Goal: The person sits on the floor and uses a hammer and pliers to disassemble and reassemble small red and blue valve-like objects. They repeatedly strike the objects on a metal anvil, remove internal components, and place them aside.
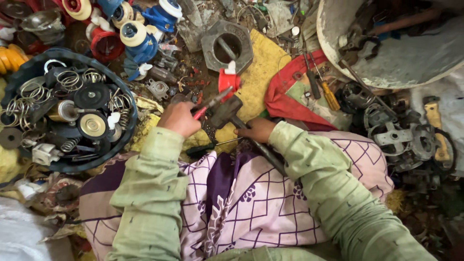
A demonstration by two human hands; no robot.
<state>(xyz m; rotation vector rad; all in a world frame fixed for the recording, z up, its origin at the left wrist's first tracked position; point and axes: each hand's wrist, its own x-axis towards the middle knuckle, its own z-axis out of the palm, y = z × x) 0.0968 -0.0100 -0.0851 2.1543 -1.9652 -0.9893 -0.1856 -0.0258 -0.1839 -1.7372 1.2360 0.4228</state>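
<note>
A person in pale green sleeves sits over a cluttered workshop floor. The left hand (180, 119) is curled around red-handled pliers (210, 103), which point right toward a hammer (231, 113). The right hand (256, 129) is closed around the hammer's dark handle, just right of the left hand. A round dark tub (126, 92) of springs and discs sits at the left.
</note>
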